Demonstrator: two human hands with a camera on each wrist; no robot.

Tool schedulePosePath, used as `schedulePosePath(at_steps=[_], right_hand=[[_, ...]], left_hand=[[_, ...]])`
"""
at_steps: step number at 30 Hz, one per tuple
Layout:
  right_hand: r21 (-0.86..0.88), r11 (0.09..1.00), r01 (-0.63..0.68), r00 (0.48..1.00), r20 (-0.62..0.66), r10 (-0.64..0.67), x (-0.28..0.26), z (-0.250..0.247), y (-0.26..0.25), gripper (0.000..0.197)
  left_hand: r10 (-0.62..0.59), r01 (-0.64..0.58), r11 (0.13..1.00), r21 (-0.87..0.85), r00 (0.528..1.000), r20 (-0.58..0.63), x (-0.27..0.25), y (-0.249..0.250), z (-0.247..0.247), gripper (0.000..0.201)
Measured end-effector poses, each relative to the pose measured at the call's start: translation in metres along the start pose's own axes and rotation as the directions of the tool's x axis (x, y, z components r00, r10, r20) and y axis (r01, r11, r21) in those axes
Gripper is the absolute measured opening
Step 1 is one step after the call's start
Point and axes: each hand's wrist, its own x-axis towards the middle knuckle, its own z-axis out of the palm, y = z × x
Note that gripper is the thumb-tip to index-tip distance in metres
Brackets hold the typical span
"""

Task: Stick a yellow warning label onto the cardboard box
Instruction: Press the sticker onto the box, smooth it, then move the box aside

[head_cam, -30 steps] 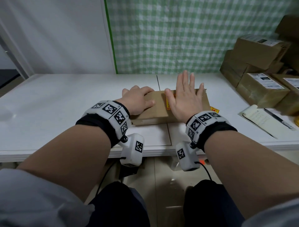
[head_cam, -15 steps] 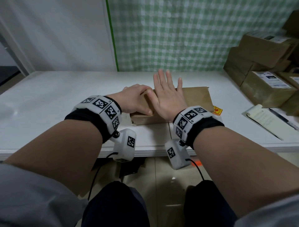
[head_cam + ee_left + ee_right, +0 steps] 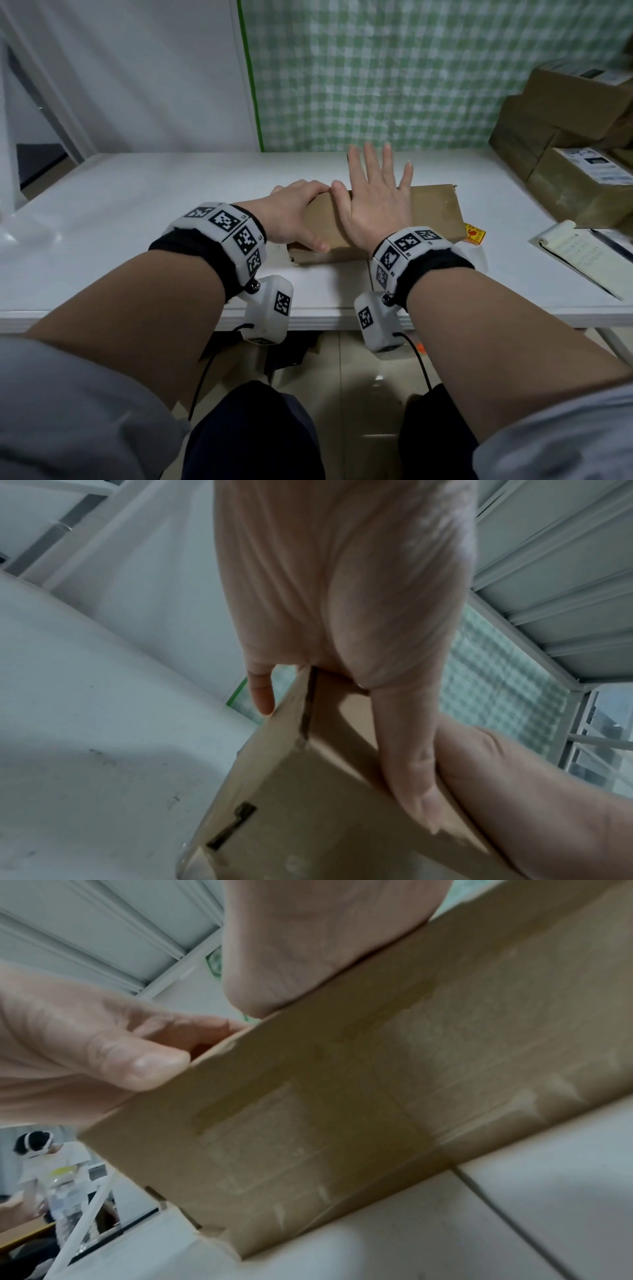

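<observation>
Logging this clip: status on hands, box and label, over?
Left hand grips the cardboard box's left end. Right hand flat, palm pressing the box top. Label there hidden under palm; spare yellow label on table beside box. Nothing in the way.

Left of the left hand (image 3: 294, 214): bare white tabletop (image 3: 137, 212), free passage. Just right of the right hand (image 3: 375, 205): small yellow sticker (image 3: 474, 234), lined notepad (image 3: 579, 255) with pen. Far right: stacked brown cardboard parcels (image 3: 561, 137) block passage. Beyond the fingers: green checked curtain (image 3: 411, 75).
</observation>
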Motion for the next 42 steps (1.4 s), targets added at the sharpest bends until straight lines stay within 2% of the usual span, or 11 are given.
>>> schedulePosePath(at_steps=[6,10,15,20,22,25,30,33,35,39,42], right_hand=[[-0.012,0.991,-0.133,0.991,0.018,0.133,-0.011,-0.009,0.032,0.055],[-0.025,0.983,-0.181,0.975,0.125,0.183,-0.018,-0.021,0.049,0.058],[0.133,0.863,-0.488,0.867,0.193,0.46,-0.029,-0.037,0.066,0.067],[0.284,0.768,-0.574,0.817,0.261,0.514,-0.032,-0.049,0.073,0.069],[0.347,0.759,-0.552,0.831,0.309,0.463,-0.033,-0.053,0.073,0.076],[0.352,0.824,-0.444,0.879,0.347,0.326,-0.038,-0.054,0.074,0.091],[0.15,0.939,-0.31,0.896,0.376,0.236,-0.038,-0.052,0.075,0.111],[-0.094,0.979,-0.183,0.927,0.314,0.203,-0.041,-0.049,0.072,0.094],[-0.161,0.976,-0.146,0.95,0.254,0.184,-0.041,-0.047,0.071,0.081],[-0.147,0.982,-0.122,0.978,0.152,0.145,-0.032,-0.047,0.07,0.071],[-0.095,0.989,-0.114,0.992,0.047,0.119,-0.018,-0.051,0.071,0.072]], left_hand=[[-0.007,0.007,1.0,-0.003,1.0,-0.008,-0.003,0.001,0.001,0.092],[-0.01,0.01,1.0,0.001,1.0,-0.017,-0.005,0.005,0.001,0.091],[-0.011,0.009,0.999,-0.049,0.999,-0.037,-0.007,0.003,0.004,0.086],[-0.079,0.056,0.97,-0.236,0.993,-0.09,-0.009,0.009,0.005,0.068],[-0.111,0.097,0.979,-0.179,0.991,-0.069,-0.01,0.011,0.007,0.079],[-0.117,0.12,0.992,0.04,0.991,-0.066,-0.016,0.017,0.009,0.099],[-0.044,0.071,0.978,0.198,0.989,-0.138,-0.018,0.024,0.013,0.094],[-0.04,0.082,0.971,0.226,0.982,-0.185,-0.019,0.026,0.014,0.085],[-0.036,0.083,0.971,0.224,0.978,-0.203,-0.019,0.026,0.014,0.082],[-0.027,0.086,0.974,0.208,0.962,-0.27,-0.014,0.022,0.009,0.087],[0.022,0.091,0.944,0.317,0.942,-0.335,-0.002,0.02,0.001,0.092]])
